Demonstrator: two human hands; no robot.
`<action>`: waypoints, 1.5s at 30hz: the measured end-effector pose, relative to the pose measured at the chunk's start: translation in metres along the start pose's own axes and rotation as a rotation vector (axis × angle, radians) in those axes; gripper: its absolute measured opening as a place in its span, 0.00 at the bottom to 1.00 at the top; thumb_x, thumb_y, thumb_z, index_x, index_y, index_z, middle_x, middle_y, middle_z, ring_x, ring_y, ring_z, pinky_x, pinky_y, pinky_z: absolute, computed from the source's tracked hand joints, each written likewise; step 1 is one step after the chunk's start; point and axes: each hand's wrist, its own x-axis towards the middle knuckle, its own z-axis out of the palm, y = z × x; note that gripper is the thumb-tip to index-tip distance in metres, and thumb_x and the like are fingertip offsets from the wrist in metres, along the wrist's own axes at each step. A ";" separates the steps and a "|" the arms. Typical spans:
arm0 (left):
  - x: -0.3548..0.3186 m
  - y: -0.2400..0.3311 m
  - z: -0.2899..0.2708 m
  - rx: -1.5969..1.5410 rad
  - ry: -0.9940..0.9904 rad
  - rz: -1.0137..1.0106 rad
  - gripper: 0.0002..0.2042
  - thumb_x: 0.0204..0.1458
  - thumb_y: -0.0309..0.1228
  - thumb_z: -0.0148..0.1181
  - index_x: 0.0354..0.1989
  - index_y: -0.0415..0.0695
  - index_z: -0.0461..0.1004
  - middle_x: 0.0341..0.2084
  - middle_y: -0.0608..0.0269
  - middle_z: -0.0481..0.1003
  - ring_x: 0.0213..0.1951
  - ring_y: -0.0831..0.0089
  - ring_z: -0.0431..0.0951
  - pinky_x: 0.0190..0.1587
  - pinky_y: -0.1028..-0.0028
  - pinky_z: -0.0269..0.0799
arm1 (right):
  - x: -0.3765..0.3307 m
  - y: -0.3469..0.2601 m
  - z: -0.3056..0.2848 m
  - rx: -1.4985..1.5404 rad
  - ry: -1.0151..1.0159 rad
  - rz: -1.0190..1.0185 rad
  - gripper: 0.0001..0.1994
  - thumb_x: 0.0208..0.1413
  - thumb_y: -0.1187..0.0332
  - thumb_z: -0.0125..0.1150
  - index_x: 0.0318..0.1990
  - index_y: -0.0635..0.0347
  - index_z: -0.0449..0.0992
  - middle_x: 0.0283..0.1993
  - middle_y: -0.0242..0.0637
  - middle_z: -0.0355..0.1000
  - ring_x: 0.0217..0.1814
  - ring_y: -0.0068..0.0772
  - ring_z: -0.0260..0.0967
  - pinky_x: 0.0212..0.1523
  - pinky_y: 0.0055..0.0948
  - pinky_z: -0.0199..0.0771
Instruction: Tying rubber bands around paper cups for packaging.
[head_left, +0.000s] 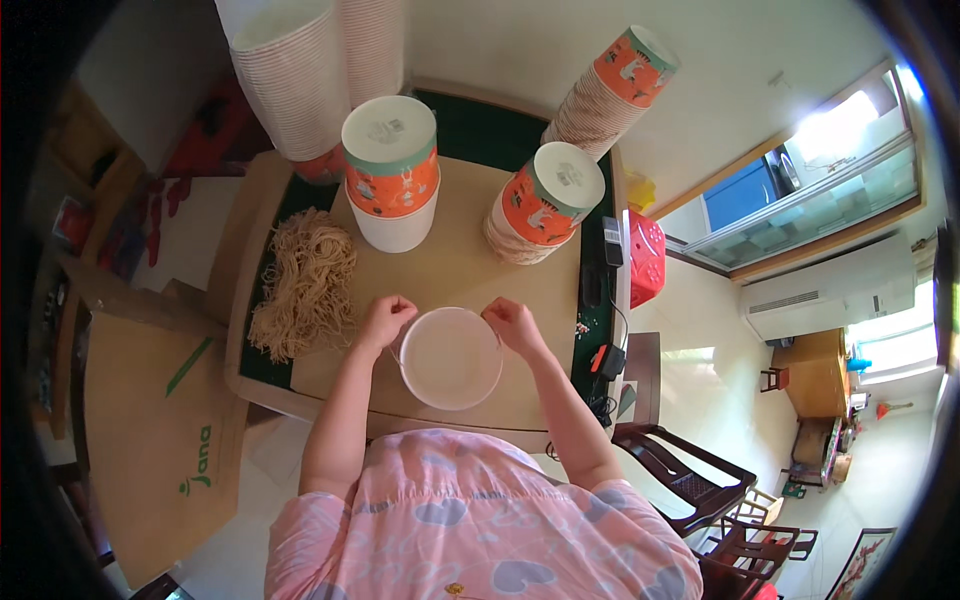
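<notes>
A round white paper bowl (450,358) sits at the near edge of the tan table (450,270), its pale inside facing up. My left hand (385,319) pinches its left rim and my right hand (512,323) pinches its right rim. A heap of dry tan noodles (305,285) lies on the table to the left of my left hand. Behind the bowl stand two stacks of orange-and-white paper cups (392,175), the other (545,205) leaning to the right.
Taller leaning cup stacks rise at the back left (295,80) and back right (615,90). A brown cardboard box (160,420) stands at the left. A red plastic stool (645,258) and dark wooden chairs (690,480) are on the right.
</notes>
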 end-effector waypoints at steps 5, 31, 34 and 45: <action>0.003 -0.027 0.038 -0.285 -0.073 -0.193 0.06 0.49 0.31 0.59 0.28 0.40 0.75 0.20 0.70 0.73 0.24 0.82 0.69 0.30 0.79 0.66 | 0.028 0.140 0.006 0.277 -0.274 0.336 0.07 0.49 0.70 0.57 0.34 0.61 0.76 0.30 0.32 0.74 0.33 0.25 0.69 0.34 0.24 0.68; -0.036 0.121 -0.007 -0.078 0.218 0.489 0.17 0.45 0.25 0.59 0.46 0.44 0.70 0.38 0.63 0.70 0.39 0.72 0.69 0.39 0.75 0.65 | -0.008 -0.202 -0.156 -0.808 1.074 -0.907 0.17 0.38 0.71 0.66 0.40 0.54 0.72 0.43 0.37 0.66 0.50 0.38 0.60 0.57 0.46 0.52; -0.036 0.112 -0.006 -0.100 0.209 0.452 0.15 0.45 0.24 0.58 0.44 0.43 0.71 0.35 0.65 0.71 0.37 0.75 0.70 0.36 0.77 0.65 | 0.043 -0.189 -0.162 -0.931 1.058 -0.949 0.18 0.38 0.68 0.67 0.41 0.50 0.73 0.45 0.36 0.66 0.51 0.39 0.60 0.61 0.51 0.46; -0.024 0.078 -0.026 -0.213 0.290 0.316 0.12 0.47 0.23 0.56 0.42 0.44 0.71 0.34 0.66 0.71 0.35 0.76 0.71 0.35 0.78 0.66 | 0.082 -0.127 -0.125 -0.987 0.653 -0.690 0.18 0.45 0.65 0.62 0.45 0.52 0.68 0.47 0.35 0.64 0.54 0.39 0.59 0.60 0.50 0.48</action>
